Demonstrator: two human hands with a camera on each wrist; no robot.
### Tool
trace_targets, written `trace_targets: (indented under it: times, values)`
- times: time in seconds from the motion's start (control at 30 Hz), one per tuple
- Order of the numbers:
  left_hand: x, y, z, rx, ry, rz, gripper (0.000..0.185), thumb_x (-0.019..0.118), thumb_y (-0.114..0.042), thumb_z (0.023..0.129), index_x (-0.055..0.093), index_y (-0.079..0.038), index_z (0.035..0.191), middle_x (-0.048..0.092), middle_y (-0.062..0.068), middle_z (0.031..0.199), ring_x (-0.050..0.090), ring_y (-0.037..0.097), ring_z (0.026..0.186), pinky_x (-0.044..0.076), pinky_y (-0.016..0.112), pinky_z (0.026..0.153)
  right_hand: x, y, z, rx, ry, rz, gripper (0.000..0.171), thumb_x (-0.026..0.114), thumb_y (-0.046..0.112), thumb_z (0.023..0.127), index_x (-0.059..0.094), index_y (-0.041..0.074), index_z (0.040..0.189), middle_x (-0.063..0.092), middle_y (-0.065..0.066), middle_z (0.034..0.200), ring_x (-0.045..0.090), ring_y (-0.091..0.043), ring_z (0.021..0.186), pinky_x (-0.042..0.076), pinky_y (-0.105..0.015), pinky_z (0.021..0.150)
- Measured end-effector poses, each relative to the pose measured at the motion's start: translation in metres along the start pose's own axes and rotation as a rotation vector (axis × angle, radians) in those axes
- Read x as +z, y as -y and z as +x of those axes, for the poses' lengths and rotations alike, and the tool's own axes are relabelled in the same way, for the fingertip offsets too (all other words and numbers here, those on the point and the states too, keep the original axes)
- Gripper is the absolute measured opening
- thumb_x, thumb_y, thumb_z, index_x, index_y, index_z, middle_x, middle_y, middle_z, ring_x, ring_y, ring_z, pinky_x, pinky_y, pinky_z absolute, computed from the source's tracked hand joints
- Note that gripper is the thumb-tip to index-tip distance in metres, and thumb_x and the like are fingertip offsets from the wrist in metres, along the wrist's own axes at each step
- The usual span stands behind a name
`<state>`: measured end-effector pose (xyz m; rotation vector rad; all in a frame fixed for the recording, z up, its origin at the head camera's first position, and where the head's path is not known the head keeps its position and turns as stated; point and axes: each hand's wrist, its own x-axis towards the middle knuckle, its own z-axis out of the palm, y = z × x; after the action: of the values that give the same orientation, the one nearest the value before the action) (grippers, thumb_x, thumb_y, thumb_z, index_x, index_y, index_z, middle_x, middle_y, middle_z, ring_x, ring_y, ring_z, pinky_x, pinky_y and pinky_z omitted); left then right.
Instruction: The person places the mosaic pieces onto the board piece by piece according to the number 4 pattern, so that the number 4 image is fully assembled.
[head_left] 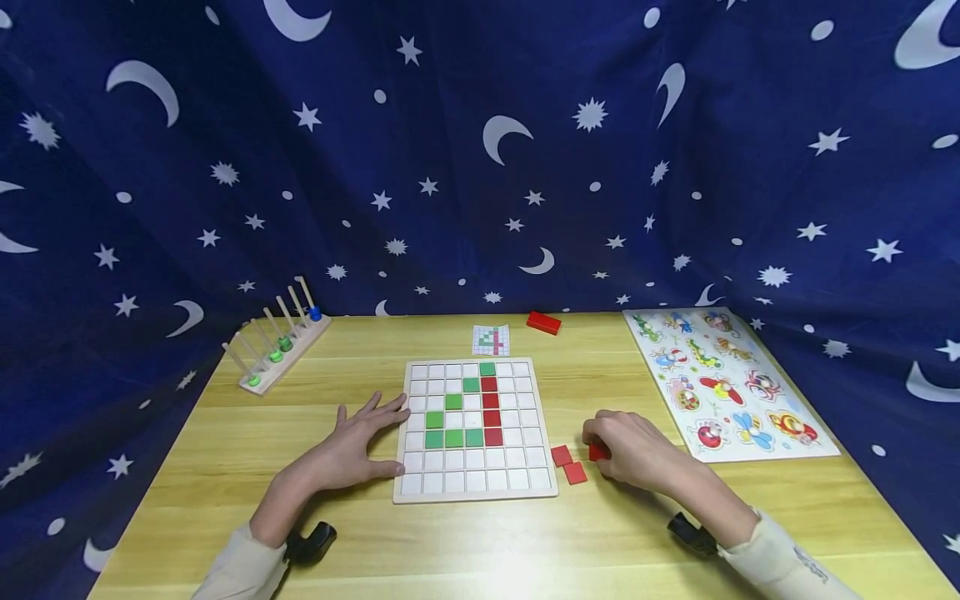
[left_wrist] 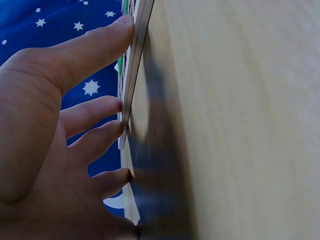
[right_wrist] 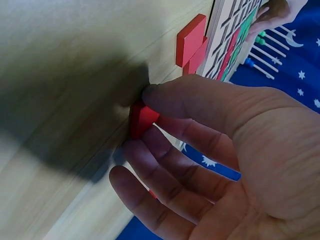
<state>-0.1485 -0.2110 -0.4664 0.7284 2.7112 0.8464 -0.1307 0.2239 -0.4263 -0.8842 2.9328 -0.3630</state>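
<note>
A white grid board (head_left: pixel 454 481) lies on the table with green tiles (head_left: pixel 453 402) set in a stepped diagonal and a row, beside a column of red tiles (head_left: pixel 490 400). At its left edge rests my left hand (head_left: pixel 341 450), fingers spread; in the left wrist view the thumb and fingertips touch the board's side (left_wrist: pixel 134 65). My right hand (head_left: pixel 637 450) pinches a red square tile (right_wrist: pixel 143 119) between thumb and fingers, low over the table right of the board. Two loose red tiles (head_left: pixel 575 473) lie between that hand and the board, corners meeting.
Behind the board are a small pattern card (head_left: pixel 491 340) and a red block (head_left: pixel 543 322). A peg stand (head_left: pixel 285 358) with green and blue rings stands at the back left. An insect picture board (head_left: pixel 720 383) lies right. A starry blue cloth (head_left: pixel 450 150) hangs behind the table.
</note>
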Motion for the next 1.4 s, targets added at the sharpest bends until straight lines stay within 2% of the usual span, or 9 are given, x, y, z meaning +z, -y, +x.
trace_targets:
  times: [0.2, 0.37, 0.7, 0.9, 1.1, 1.4]
  values:
    - [0.0, 0.001, -0.001, 0.001, 0.0, 0.004, 0.08, 0.083, -0.042, 0.081, 0.05, -0.014, 0.148, 0.028, 0.001, 0.162, 0.011, 0.038, 0.15, -0.006, 0.08, 0.103, 0.001, 0.003, 0.005, -0.001, -0.027, 0.0, 0.026, 0.08, -0.003, 0.068, 0.065, 0.012, 0.083, 0.05, 0.007, 0.074, 0.043, -0.009, 0.063, 0.038, -0.025, 0.055]
    - [0.001, 0.002, -0.001, 0.001, -0.001, 0.006, 0.08, 0.083, -0.042, 0.081, 0.05, -0.014, 0.148, 0.028, 0.001, 0.162, 0.011, 0.038, 0.15, -0.006, 0.079, 0.103, 0.002, 0.01, 0.011, -0.048, -0.051, 0.023, 0.028, 0.08, -0.003, 0.065, 0.066, 0.014, 0.083, 0.049, 0.007, 0.074, 0.042, -0.008, 0.063, 0.037, -0.025, 0.055]
    - [0.002, 0.003, -0.001, -0.001, 0.009, 0.01, 0.08, 0.083, -0.04, 0.081, 0.049, -0.014, 0.149, 0.027, 0.001, 0.163, 0.01, 0.038, 0.15, -0.007, 0.079, 0.104, 0.004, 0.028, 0.025, -0.065, -0.041, 0.11, 0.026, 0.08, -0.002, 0.071, 0.071, 0.01, 0.091, 0.052, 0.004, 0.078, 0.043, -0.008, 0.062, 0.038, -0.023, 0.053]
    - [0.002, 0.003, -0.001, -0.004, 0.009, 0.009, 0.08, 0.083, -0.04, 0.081, 0.049, -0.014, 0.149, 0.027, 0.001, 0.162, 0.01, 0.038, 0.15, -0.006, 0.079, 0.104, 0.006, 0.041, 0.037, -0.101, -0.028, 0.137, 0.025, 0.081, 0.0, 0.075, 0.073, 0.006, 0.097, 0.054, 0.002, 0.084, 0.047, -0.01, 0.067, 0.043, -0.022, 0.058]
    - [0.002, 0.003, 0.0, -0.006, 0.005, 0.008, 0.08, 0.084, -0.039, 0.08, 0.05, -0.015, 0.149, 0.027, 0.0, 0.162, 0.01, 0.038, 0.15, -0.007, 0.079, 0.104, 0.008, 0.053, 0.046, -0.138, -0.022, 0.145, 0.021, 0.079, -0.001, 0.076, 0.07, 0.006, 0.095, 0.055, 0.001, 0.087, 0.05, -0.012, 0.072, 0.045, -0.023, 0.062]
    - [0.001, 0.003, -0.001, -0.006, 0.008, 0.007, 0.08, 0.084, -0.038, 0.08, 0.05, -0.014, 0.149, 0.027, 0.002, 0.162, 0.01, 0.038, 0.15, -0.006, 0.079, 0.103, 0.013, 0.065, 0.055, -0.166, -0.005, 0.149, 0.021, 0.078, 0.002, 0.077, 0.072, 0.009, 0.096, 0.055, 0.003, 0.085, 0.049, -0.011, 0.071, 0.045, -0.022, 0.061]
